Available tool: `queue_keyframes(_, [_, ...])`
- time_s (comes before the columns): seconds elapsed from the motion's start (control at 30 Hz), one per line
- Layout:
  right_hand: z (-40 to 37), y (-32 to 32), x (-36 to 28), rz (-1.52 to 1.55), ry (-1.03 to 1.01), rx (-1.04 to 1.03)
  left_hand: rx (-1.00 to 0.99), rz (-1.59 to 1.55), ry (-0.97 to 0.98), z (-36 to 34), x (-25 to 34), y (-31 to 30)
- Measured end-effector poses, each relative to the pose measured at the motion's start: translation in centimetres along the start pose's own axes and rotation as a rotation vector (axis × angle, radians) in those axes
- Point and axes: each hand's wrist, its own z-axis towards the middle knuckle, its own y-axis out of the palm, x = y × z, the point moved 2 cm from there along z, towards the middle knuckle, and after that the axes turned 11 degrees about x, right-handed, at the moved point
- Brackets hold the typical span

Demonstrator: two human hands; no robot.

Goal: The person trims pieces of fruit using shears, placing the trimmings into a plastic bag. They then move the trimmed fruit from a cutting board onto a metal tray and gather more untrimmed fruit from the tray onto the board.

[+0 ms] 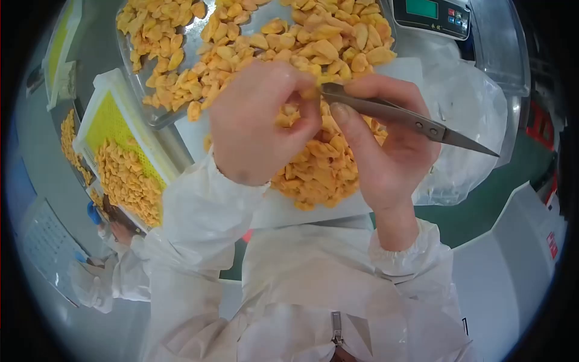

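- Right hand (pixel 386 133): fingers clamped on a slim grey metal tool (pixel 416 123), its long axis slanting down rightward to a free point.
- Left hand (pixel 256 114): fingers together, apparently on a small yellow piece (pixel 312 93), just left of the tool's inner end.
- Heaped orange-yellow soft-looking pieces (pixel 319 178): beneath the 2 hands.
- Shiny metal tray (pixel 194 35): beyond.

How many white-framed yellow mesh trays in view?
2: the nearer mesh tray, bearing yellow pieces, left of the metal tray; the farther mesh tray, upper left, partly cut off. Others may be hidden.
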Motion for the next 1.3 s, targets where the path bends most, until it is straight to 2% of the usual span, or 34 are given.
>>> queue_keyframes(0.07, [0.1, -0.1, -0.1, -0.012, 0.001, -0.017, -0.025, 0.018, 0.103, -0.1, 0.1, 0.0])
queue_keyframes(0.17, [0.4, -2.0, 1.1, 0.439, 0.554, 0.018, -0.079, -0.146, -0.104, -1.3, 0.6, 0.9])
queue_keyframes(0.2, [0.6, -2.2, 1.0, 0.495, 0.660, 0.031, -0.069, -0.181, -0.146, -1.5, 0.5, 1.3])
queue_keyframes(0.3, [0.2, -3.1, 1.1, 0.752, 0.667, -0.070, -0.051, -0.255, -0.291, -2.2, 0.3, 1.9])
queue_keyframes(0.4, [0.5, -5.4, 0.5, 0.703, 0.600, 0.061, -0.049, -0.293, -0.374, -2.8, 0.3, 2.2])
queue_keyframes(0.5, [-0.5, -7.4, 0.3, 0.371, 0.404, 0.202, -0.027, -0.252, -0.325, -2.7, 0.7, 2.4])
queue_keyframes(0.53, [-1.0, -7.0, 0.3, 0.233, 0.167, 0.158, -0.031, -0.216, -0.294, -3.0, 1.0, 2.8])
queue_keyframes(0.6, [-1.5, -6.1, 0.1, 0.089, -0.079, 0.050, -0.050, -0.167, -0.262, -3.3, 1.9, 3.2])
queue_keyframes(0.67, [-1.7, -5.6, 0.1, 0.042, -0.165, 0.016, -0.055, -0.130, -0.238, -2.9, 2.7, 3.3])
queue_keyframes(0.73, [-2.5, -5.6, 0.3, 0.086, -0.072, 0.076, -0.056, -0.152, -0.229, -3.1, 3.0, 3.4])
queue_keyframes(1.13, [-3.0, -6.0, 0.5, 0.097, 0.033, 0.116, 0.014, -0.046, 0.059, -3.9, 3.9, 4.5])
queue_keyframes(1.23, [-3.0, -6.2, 0.7, 0.062, 0.017, 0.065, 0.012, -0.056, 0.105, -4.1, 3.7, 4.8])
queue_keyframes(1.3, [-3.0, -6.5, 1.3, 0.293, 0.231, 0.082, -0.003, -0.068, 0.130, -4.2, 3.8, 4.9])
